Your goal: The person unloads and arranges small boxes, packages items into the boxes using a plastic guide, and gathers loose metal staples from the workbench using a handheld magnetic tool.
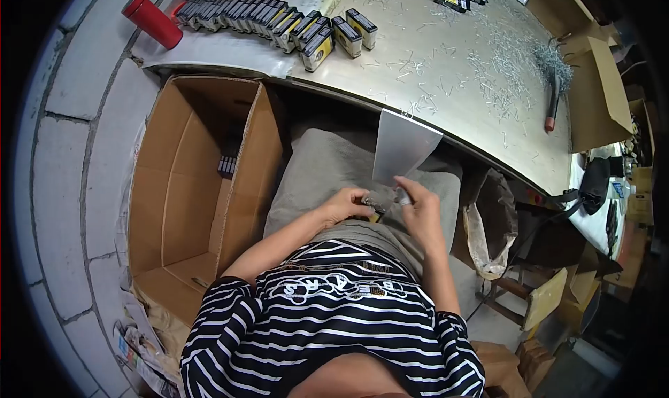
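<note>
Low over my lap, my left hand (344, 206) is closed on a small box (375, 217) with a yellow patch, mostly covered by the fingers. Crumpled, clear-looking material shows above the box, too small to name. My right hand (422, 208) is just to the right, thumb and fingers pinched on a small pale, shiny piece (402, 196) that I cannot make out. A translucent plastic sheet (405, 146) slopes down from the table edge just beyond my hands. Grey cloth (317, 161) covers my legs.
An open cardboard box (188, 168) stands left, small boxes (226, 166) inside. The metal-topped table (390, 29) bears a row of small boxes (268, 23), a red flask (152, 20), scattered wire pins (498, 71) and a dark-handled tool (552, 102). A bag (491, 224) hangs right.
</note>
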`<action>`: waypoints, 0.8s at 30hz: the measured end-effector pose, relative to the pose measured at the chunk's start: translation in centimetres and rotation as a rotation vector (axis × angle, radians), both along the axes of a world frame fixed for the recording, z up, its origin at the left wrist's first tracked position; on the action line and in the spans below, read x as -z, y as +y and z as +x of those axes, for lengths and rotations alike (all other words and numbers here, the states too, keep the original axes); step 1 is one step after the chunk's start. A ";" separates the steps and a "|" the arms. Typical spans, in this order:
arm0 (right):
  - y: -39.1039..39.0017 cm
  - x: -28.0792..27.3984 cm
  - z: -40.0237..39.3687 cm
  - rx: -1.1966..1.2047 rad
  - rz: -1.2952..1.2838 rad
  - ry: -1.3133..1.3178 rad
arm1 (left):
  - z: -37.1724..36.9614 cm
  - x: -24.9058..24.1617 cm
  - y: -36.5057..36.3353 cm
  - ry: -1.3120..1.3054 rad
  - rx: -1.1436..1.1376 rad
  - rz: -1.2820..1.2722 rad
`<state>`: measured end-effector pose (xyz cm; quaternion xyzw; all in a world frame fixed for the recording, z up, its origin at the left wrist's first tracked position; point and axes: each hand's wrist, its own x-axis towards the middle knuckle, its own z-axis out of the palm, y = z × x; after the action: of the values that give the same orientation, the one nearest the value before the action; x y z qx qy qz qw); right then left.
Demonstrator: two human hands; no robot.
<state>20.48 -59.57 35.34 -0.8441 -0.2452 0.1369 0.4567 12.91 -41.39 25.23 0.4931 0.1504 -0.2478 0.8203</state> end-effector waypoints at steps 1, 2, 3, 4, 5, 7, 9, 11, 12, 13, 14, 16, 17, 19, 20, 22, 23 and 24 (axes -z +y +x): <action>-0.3 0.1 0.2 0.046 -0.012 0.009 | 0.1 -0.1 0.3 0.017 -0.029 -0.009; -0.5 0.2 0.4 0.091 -0.025 0.015 | 0.3 -0.2 0.6 0.030 -0.060 -0.020; -0.3 -0.3 0.5 0.090 -0.129 0.049 | 0.3 -0.4 0.7 0.087 -0.024 -0.008; -0.4 0.0 0.5 0.097 -0.132 0.051 | 0.6 -0.5 0.5 0.088 -0.017 -0.010; -0.5 0.6 0.4 0.030 -0.128 0.052 | 0.7 -0.5 0.1 0.003 -0.032 0.011; -0.5 0.7 0.2 -0.036 -0.125 0.066 | 0.6 -1.8 -0.6 -0.070 -0.045 0.029; 0.4 -1.3 0.5 -0.071 -0.054 0.168 | 0.8 -5.6 -0.8 -0.391 -0.143 0.445; 1.1 -2.8 0.4 -0.120 0.098 0.336 | 0.7 -8.9 -0.3 -0.515 -0.119 0.647; 1.3 -3.7 0.4 -0.174 0.252 0.502 | 0.7 -10.1 0.2 -0.684 -0.198 0.743; 1.3 -4.8 1.2 -0.181 0.307 0.579 | 0.9 -10.9 0.7 -0.857 -0.278 0.835; 1.0 -3.8 2.9 -0.117 0.156 0.253 | 1.0 -11.4 1.1 -0.870 -0.325 0.821; 0.8 -3.1 5.8 0.062 -0.171 -0.170 | 1.3 -12.0 1.6 -0.882 -0.408 0.748; 0.7 -4.0 6.0 0.075 -0.166 -0.174 | 1.5 -11.8 2.0 -0.892 -0.398 0.747; 0.9 -6.4 6.0 -0.075 -0.048 0.089 | 1.1 -10.9 2.4 -0.789 -0.375 0.767; 0.8 -5.9 6.5 -0.069 -0.097 0.037 | 0.9 -10.5 2.1 -0.789 -0.357 0.763; 0.4 -3.7 8.4 -0.054 -0.241 -0.268 | 1.1 -10.3 1.6 -0.727 -0.425 0.713; 0.4 -4.6 8.4 -0.036 -0.240 -0.271 | 1.3 -10.5 1.5 -0.738 -0.409 0.708; 0.8 -6.1 8.2 -0.071 -0.151 -0.007 | 1.3 -10.6 1.3 -0.702 -0.424 0.694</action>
<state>28.66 -58.79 41.44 -0.8674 -0.2656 0.1685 0.3857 14.23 -40.09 35.84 0.7472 0.0362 0.1673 0.6422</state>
